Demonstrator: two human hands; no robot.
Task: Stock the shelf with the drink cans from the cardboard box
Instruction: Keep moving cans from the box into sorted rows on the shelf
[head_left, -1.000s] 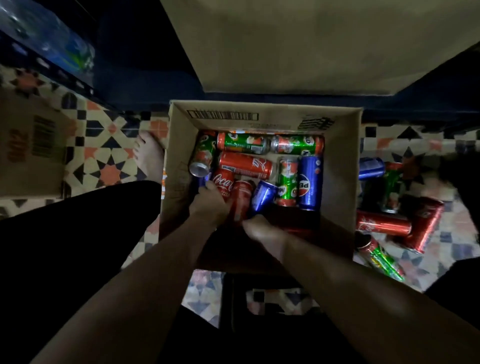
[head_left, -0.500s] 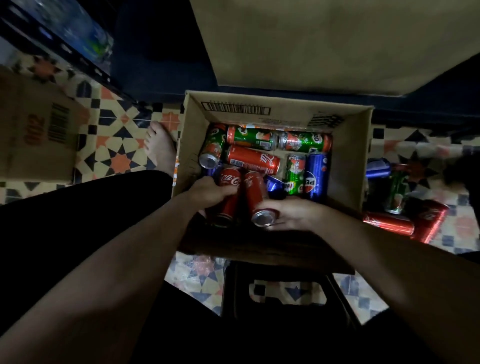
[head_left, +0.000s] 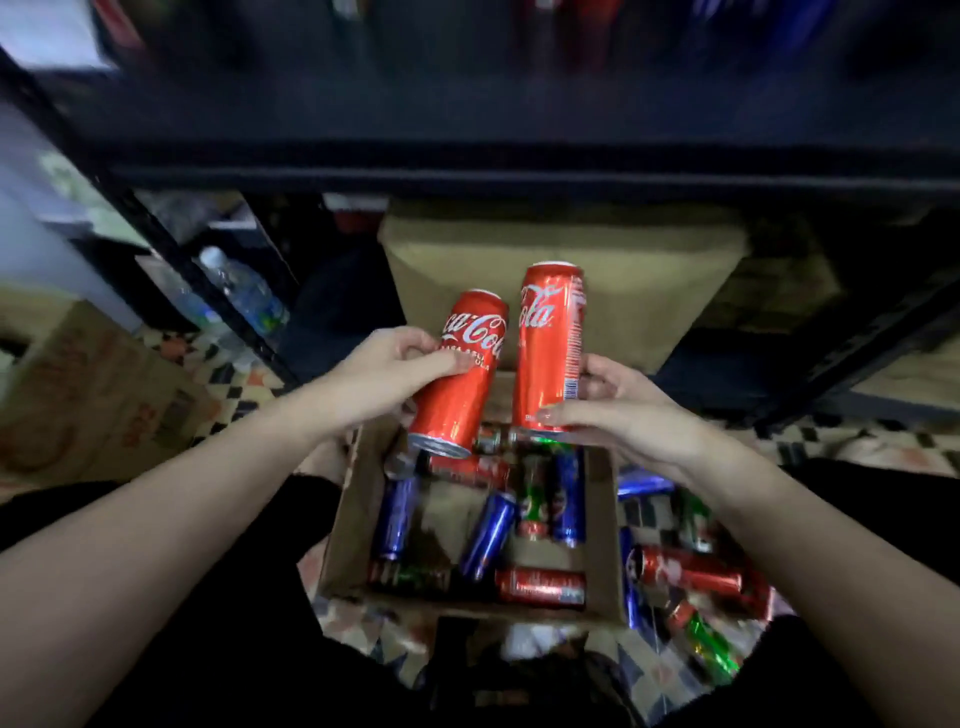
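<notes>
hands: left hand (head_left: 387, 366) grips red can (head_left: 457, 374) | right hand (head_left: 618, 415) grips red can (head_left: 550, 348) | cardboard box (head_left: 345, 519): cans

A single head-worn camera is providing the only view, so no second view is sharing any part of the scene; it is looking forward and steeply down from above the person's own forearms, which are entering from the lower left and lower right corners; the wide-angle lens is bending straight edges toward the borders; the cardboard box (head_left: 353, 525) on the floor is sitting directly beneath the lens, in the lower centre of the view; the dark shelf (head_left: 519, 176) is running across the upper part, facing the camera and lying close in front; its top rows are appearing blurred; the patterned floor (head_left: 228, 374) is showing at both sides.
</notes>
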